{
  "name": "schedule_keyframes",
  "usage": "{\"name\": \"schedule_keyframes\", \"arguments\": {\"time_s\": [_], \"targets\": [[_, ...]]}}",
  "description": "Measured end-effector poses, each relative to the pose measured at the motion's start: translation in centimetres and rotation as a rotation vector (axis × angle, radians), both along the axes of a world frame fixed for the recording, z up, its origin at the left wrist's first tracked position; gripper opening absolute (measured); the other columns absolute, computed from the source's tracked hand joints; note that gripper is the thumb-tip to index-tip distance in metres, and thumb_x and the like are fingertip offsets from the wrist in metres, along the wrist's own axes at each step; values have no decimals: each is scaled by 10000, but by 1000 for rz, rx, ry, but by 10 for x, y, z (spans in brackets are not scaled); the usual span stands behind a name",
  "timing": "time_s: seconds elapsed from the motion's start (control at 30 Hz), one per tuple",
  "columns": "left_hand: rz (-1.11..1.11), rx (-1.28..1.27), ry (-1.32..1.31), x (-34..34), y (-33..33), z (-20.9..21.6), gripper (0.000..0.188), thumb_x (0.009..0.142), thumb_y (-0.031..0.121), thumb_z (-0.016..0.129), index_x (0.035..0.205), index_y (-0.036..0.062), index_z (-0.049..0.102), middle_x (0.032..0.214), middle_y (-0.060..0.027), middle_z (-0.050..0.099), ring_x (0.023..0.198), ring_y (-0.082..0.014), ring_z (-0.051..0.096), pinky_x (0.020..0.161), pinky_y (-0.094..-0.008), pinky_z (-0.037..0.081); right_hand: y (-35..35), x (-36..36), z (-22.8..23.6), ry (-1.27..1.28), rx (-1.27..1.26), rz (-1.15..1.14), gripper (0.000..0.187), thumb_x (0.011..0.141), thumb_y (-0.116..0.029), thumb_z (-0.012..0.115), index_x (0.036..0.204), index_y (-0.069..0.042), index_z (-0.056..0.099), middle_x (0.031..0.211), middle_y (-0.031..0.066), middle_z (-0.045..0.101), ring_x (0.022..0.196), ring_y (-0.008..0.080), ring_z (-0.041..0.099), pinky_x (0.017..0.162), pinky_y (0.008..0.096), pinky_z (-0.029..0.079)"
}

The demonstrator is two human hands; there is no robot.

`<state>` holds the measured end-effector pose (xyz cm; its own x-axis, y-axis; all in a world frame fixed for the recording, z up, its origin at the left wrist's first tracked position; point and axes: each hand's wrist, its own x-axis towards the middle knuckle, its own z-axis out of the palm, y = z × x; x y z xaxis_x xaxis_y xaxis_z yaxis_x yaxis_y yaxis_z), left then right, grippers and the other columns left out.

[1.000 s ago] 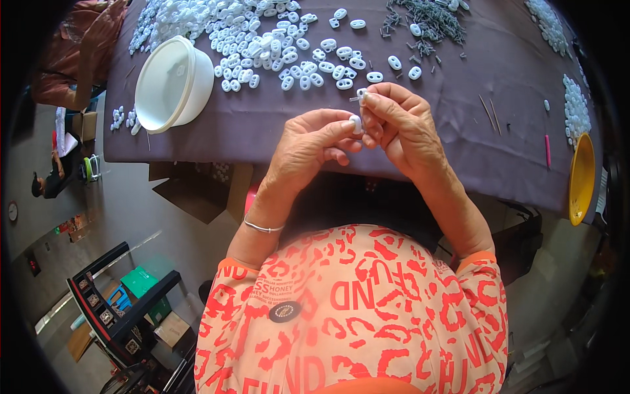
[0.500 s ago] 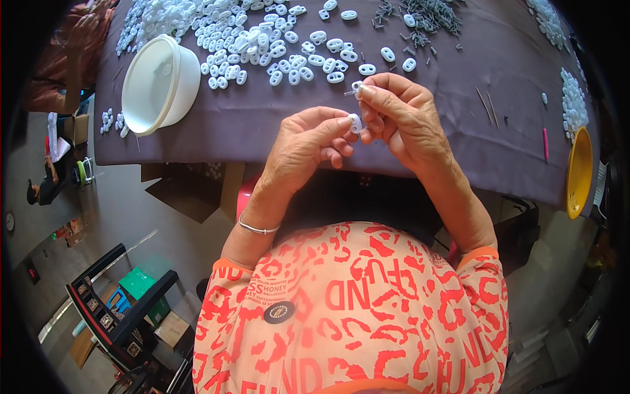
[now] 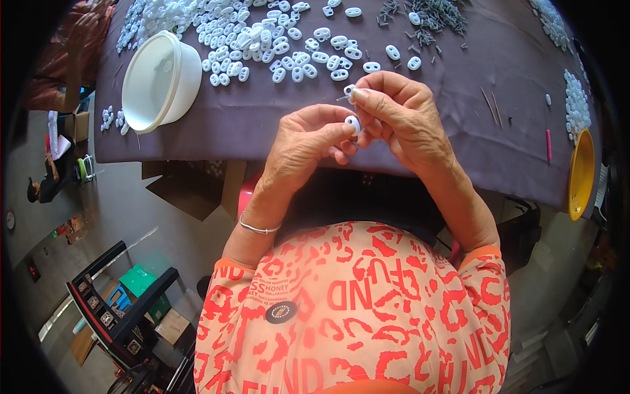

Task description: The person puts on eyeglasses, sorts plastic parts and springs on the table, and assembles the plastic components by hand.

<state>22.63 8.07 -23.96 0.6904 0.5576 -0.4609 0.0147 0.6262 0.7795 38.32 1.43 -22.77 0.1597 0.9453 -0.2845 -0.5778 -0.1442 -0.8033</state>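
Above the near edge of the table, my left hand (image 3: 308, 139) pinches a white oval cord-lock piece (image 3: 353, 123) with holes between thumb and fingers. Close beside it, slightly higher, my right hand (image 3: 403, 118) grips a small white cord-lock part (image 3: 350, 90) at its fingertips. A thin metal spring (image 3: 342, 98) sticks out leftward from that part. The two held pieces are apart. Both hands are closed; the right fingers partly hide what they hold. Beyond them lies a spread of white two-hole cord-lock pieces (image 3: 261, 46), with a heap of small grey springs (image 3: 438, 23) farther right.
A white plastic tub (image 3: 190, 82) stands tilted-looking at the left. A yellow bowl (image 3: 581, 176) sits at the right edge, near a pink stick (image 3: 549, 146) and two thin wooden sticks (image 3: 492, 108). More small white parts (image 3: 577, 105) lie at the right. An open cardboard box (image 3: 190, 187) is below the table.
My right hand has moved slightly left and down, with the small white part and spring. The left hand has barely shifted, and its piece has turned a little.
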Motion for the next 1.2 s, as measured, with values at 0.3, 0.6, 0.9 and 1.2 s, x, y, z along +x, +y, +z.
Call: {"name": "schedule_keyframes", "arguments": {"time_s": [0.3, 0.6, 0.9, 1.2], "targets": [[72, -155, -18, -6, 1, -1, 131, 848, 76, 592, 959, 8, 598, 859, -116, 651, 700, -143, 647, 536, -218, 531, -12, 10, 4, -428, -88, 4, 169, 830, -153, 626, 851, 12, 600, 690, 6, 570, 567, 50, 513, 476, 212, 464], [60, -87, -34, -7, -1, -5, 131, 848, 57, 588, 962, -5, 603, 865, -130, 652, 711, -151, 652, 563, -230, 546, -12, 13, 9, -516, -110, 156, 213, 826, -198, 602, 839, 15, 610, 686, 18, 585, 581, 64, 533, 497, 217, 466], [38, 1, 37, -6, -3, -3, 180, 791, 100, 675, 935, -2, 636, 843, -93, 659, 724, -156, 650, 576, -225, 520, -11, 17, 6, -586, -97, 212, 229, 797, -186, 596, 817, 42, 608, 673, 40, 598, 598, 83, 543, 538, 244, 453], [52, 83, 50, -4, -7, -3, 191, 792, 98, 675, 939, -20, 639, 839, -105, 664, 698, -159, 652, 568, -228, 520, -11, 14, 3, -704, -36, 252, 154, 841, -152, 597, 828, 1, 592, 640, -10, 555, 535, 37, 499, 464, 193, 414]]}}
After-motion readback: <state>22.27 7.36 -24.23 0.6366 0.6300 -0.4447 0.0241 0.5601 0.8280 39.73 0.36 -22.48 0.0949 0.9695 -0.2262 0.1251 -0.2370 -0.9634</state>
